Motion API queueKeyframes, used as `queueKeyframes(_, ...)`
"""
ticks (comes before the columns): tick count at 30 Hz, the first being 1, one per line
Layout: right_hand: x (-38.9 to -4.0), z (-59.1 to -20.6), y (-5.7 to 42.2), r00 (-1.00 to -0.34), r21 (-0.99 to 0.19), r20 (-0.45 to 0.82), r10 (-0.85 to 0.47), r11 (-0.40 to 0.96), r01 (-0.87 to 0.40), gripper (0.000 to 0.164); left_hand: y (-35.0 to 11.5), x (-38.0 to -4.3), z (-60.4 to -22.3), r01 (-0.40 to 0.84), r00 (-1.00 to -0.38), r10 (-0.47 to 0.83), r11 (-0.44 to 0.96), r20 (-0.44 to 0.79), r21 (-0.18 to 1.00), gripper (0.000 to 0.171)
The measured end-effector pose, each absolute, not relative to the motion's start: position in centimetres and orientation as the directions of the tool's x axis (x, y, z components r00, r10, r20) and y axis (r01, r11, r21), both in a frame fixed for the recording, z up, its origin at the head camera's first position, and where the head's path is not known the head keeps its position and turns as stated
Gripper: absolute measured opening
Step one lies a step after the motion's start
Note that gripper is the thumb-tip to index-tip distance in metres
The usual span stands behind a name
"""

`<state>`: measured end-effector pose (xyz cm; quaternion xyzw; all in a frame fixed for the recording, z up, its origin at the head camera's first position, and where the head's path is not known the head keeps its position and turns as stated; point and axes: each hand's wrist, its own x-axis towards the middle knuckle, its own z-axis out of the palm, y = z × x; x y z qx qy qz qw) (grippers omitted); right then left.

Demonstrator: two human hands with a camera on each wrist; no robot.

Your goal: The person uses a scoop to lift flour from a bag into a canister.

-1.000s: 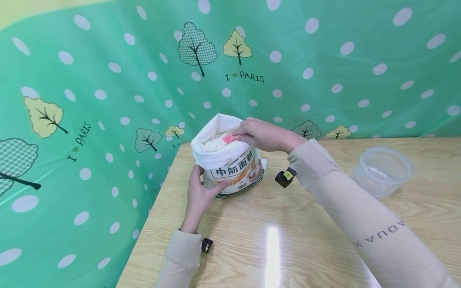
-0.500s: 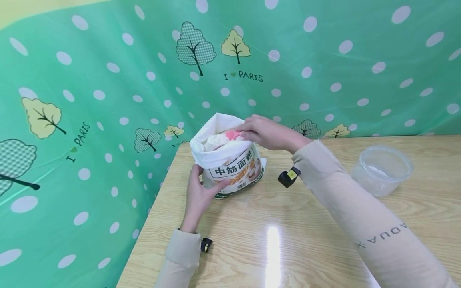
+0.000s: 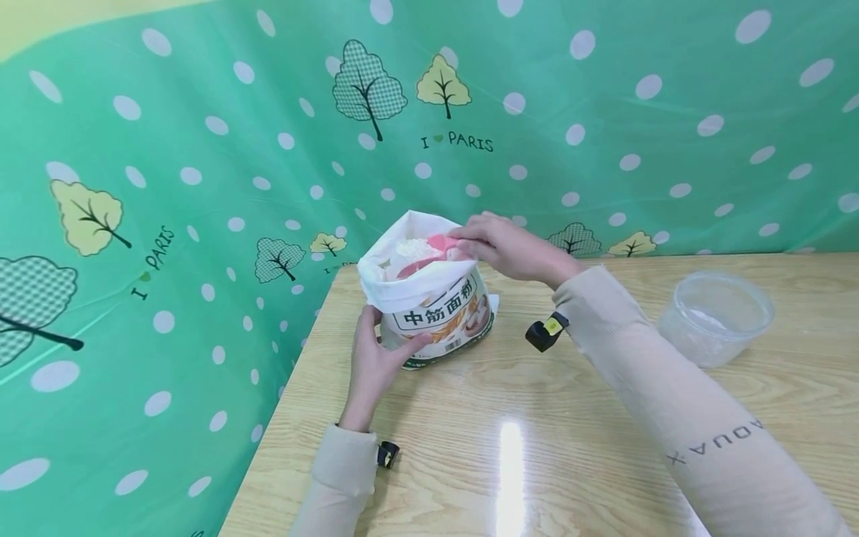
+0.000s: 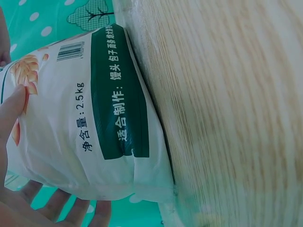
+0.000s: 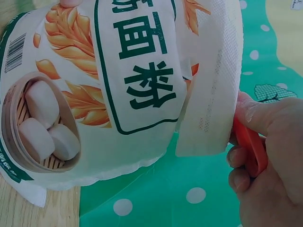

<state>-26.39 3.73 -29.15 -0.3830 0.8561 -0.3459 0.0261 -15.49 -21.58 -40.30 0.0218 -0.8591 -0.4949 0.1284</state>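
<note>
A white bag of flour, its top rolled down into a cuff, stands on the table at mid-left. My left hand grips its lower left side, thumb across the front and fingers round the side, as the left wrist view shows on the bag. Just above the mouth's right rim, my right hand holds a pinkish-red scoop. White flour is heaped in the scoop's bowl within the bag mouth. In the right wrist view, thumb and fingers close round the scoop's red handle; the cuff hides its bowl.
A round clear plastic tub, with no lid on it, stands at the right beyond my right forearm. The wooden table meets a green dotted curtain behind and at the left.
My right hand has drawn the scoop up and to the right out of the flour, and its heaped bowl now shows. My left hand keeps its grip on the bag.
</note>
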Motion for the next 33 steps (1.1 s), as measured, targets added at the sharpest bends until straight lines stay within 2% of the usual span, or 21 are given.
queueKeyframes(15,-26.2,-29.0,4.1,-0.724,-0.632,0.216,-0.655,0.471,-0.616,0.037,-21.5,-15.5,-40.2,0.058,-0.970,-0.174,0.518,0.171,0.853,0.083)
queueKeyframes(22,-25.6,-28.5,3.4,-0.710,-0.468,0.237,-0.663,0.563,-0.682,0.038,-21.5,-15.5,-40.2,0.074,-0.968,-0.170,0.516,0.187,0.853,0.083)
queueKeyframes(33,-24.9,-28.0,2.8,-0.744,-0.419,0.198,-0.638,0.631,-0.653,0.039,-21.5,-15.5,-40.2,0.067,-0.969,-0.171,0.517,0.180,0.853,0.083)
